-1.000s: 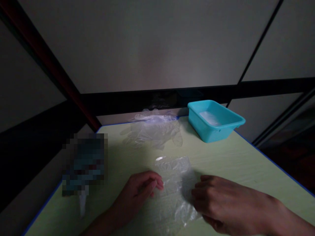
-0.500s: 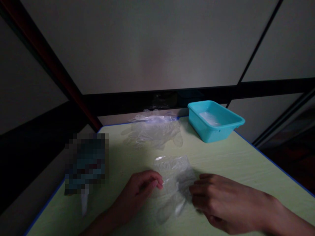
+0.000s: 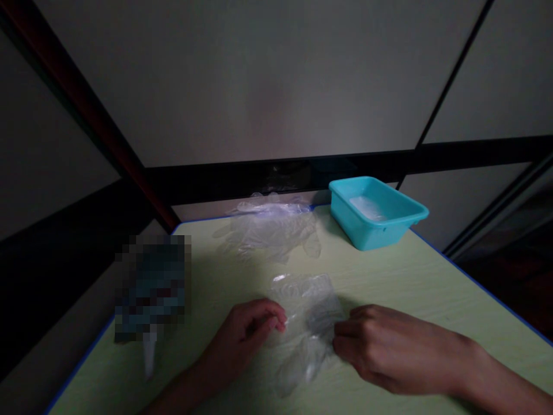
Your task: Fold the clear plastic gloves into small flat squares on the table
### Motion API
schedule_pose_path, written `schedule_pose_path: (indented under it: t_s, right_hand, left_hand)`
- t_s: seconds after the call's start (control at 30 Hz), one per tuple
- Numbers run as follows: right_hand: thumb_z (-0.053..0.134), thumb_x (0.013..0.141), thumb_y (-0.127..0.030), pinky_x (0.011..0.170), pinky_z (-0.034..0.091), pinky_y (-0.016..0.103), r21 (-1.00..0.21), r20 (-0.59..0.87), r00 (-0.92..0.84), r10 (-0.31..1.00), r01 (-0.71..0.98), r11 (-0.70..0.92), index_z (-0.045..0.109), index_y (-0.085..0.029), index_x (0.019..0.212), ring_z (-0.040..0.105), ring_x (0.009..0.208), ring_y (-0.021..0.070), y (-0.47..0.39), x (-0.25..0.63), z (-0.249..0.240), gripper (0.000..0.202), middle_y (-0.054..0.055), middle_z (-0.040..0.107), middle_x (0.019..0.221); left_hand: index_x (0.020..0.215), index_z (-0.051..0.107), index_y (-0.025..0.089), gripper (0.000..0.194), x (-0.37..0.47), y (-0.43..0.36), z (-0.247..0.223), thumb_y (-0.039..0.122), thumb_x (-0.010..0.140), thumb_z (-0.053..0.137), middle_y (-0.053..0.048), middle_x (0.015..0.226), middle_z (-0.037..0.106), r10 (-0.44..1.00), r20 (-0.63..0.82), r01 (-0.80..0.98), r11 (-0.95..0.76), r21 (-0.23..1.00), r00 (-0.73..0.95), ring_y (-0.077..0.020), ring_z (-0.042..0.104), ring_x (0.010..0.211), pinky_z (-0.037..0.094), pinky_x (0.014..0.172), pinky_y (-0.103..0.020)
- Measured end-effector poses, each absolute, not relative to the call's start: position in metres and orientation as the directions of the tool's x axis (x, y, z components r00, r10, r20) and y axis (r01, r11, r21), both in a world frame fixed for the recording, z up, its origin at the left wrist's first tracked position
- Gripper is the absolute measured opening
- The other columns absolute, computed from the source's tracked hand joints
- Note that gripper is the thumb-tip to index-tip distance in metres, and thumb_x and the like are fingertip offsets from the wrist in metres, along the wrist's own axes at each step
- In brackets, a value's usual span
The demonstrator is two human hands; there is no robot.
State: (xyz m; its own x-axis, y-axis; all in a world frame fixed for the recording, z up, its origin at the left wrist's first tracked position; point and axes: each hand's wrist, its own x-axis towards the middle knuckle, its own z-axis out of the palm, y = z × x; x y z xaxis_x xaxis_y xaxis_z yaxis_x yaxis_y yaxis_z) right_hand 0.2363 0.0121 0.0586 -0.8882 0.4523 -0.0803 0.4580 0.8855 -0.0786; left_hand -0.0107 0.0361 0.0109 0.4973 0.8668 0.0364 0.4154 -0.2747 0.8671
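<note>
Quietly handling clear plastic (image 3: pixel 322 314) on the worktop (image 3: pixel 389 279), nearer the camera than the turquoise basin (image 3: pixel 371 233) and to its left. Seen at the plastic's left edge with the left hand (image 3: pixel 248 331), in a loosely curled grip, thumb close to fingers. Seen at the right edge with the right hand (image 3: pixel 382 349), in a bunched, nearly closed grip. Cannot tell from either whether plastic is pinched. Showing also clear gloves (image 3: pixel 270 230) just left of the basin, pale plastic (image 3: pixel 367 207) inside the basin and a pixelated object (image 3: pixel 158 288) well to its left.
</note>
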Motion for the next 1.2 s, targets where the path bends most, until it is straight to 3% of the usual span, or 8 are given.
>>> schedule_pose_path:
  t_s: [0.5, 0.83, 1.2]
  right_hand:
    - [0.048, 0.082, -0.013, 0.071, 0.037, 0.03, -0.161, -0.053, -0.895, 0.444, 0.446, 0.88, 0.056, -0.016, 0.08, 0.053, 0.076, 0.0171, 0.017, 0.234, 0.058, 0.009, 0.003, 0.06, 0.082]
    - [0.04, 0.086, -0.012, 0.06, 0.034, 0.027, -0.24, -0.025, -0.833, 0.553, 0.542, 0.805, 0.052, -0.016, 0.08, 0.052, 0.065, 0.0138, 0.021, 0.236, 0.059, 0.014, 0.003, 0.058, 0.074]
    - [0.038, 0.087, -0.011, 0.059, 0.037, 0.024, -0.319, -0.048, -0.793, 0.608, 0.589, 0.743, 0.05, -0.017, 0.079, 0.054, 0.067, 0.0133, 0.025, 0.236, 0.057, 0.015, 0.002, 0.058, 0.076]
  left_hand:
    - [0.081, 0.062, 0.017, 0.021, -0.011, 0.037, 0.01, 0.025, 0.084, 0.042, -0.002, 0.072, 0.063, 0.862, 0.037, 0.42, -0.283, 0.862, 0.505, -0.0164, 0.055, 0.067, 0.039, 0.06, -0.025]
    - [0.078, 0.062, 0.015, 0.021, -0.008, 0.037, 0.013, 0.024, 0.081, 0.043, -0.003, 0.07, 0.063, 0.87, 0.018, 0.447, -0.271, 0.853, 0.492, -0.0164, 0.055, 0.064, 0.039, 0.056, -0.024]
    - [0.08, 0.062, 0.015, 0.02, -0.009, 0.037, 0.011, 0.024, 0.081, 0.044, -0.003, 0.073, 0.061, 0.853, 0.045, 0.456, -0.321, 0.83, 0.519, -0.0159, 0.054, 0.065, 0.039, 0.058, -0.024]
